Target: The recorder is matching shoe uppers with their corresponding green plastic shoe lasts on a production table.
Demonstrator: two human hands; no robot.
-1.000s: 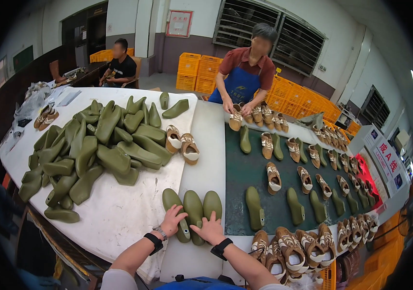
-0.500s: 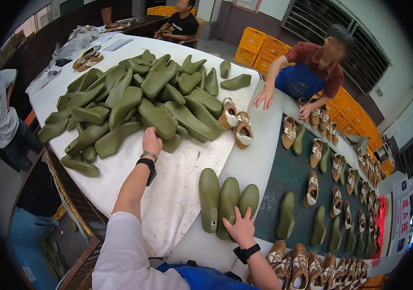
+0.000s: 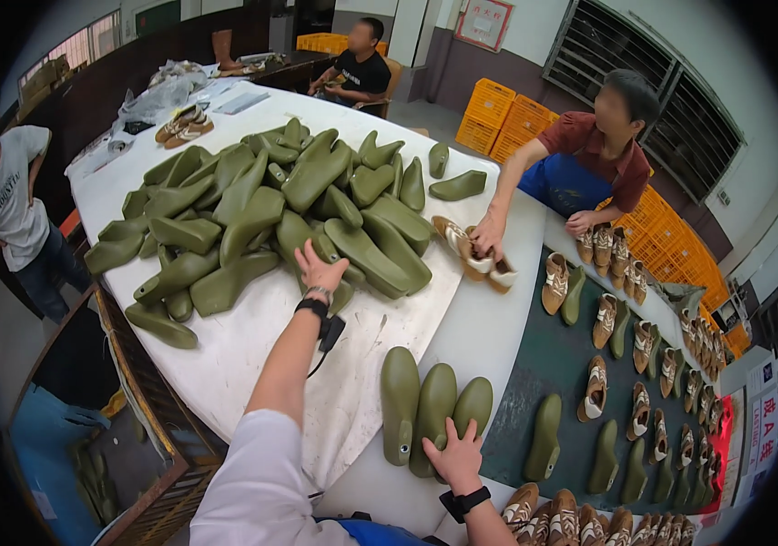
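My left hand (image 3: 319, 269), thumb and fingers apart, is at the near edge of a heap of olive-green shoe lasts (image 3: 254, 218). Its fingertips overlap one last (image 3: 296, 235); whether they press on it I cannot tell. Three more lasts lie side by side on the pale tabletop closer to me: a left one (image 3: 399, 400), a middle one (image 3: 436, 409) and a right one (image 3: 474, 400). My right hand (image 3: 455, 455) rests with spread fingers over the near ends of the middle and right ones.
Across the table, a co-worker's hand (image 3: 489, 235) grips a pair of brown-and-white shoes (image 3: 501, 273). Rows of lasts and shoes cover a green mat (image 3: 521, 414) on the right. A metal-framed bin (image 3: 147, 382) stands at the left, with orange crates (image 3: 487, 105) behind.
My left hand's fingers have gone from curled against a last to spread. My right hand stays on the lasts. The co-worker has reached over and taken hold of the pair of shoes, tilting them.
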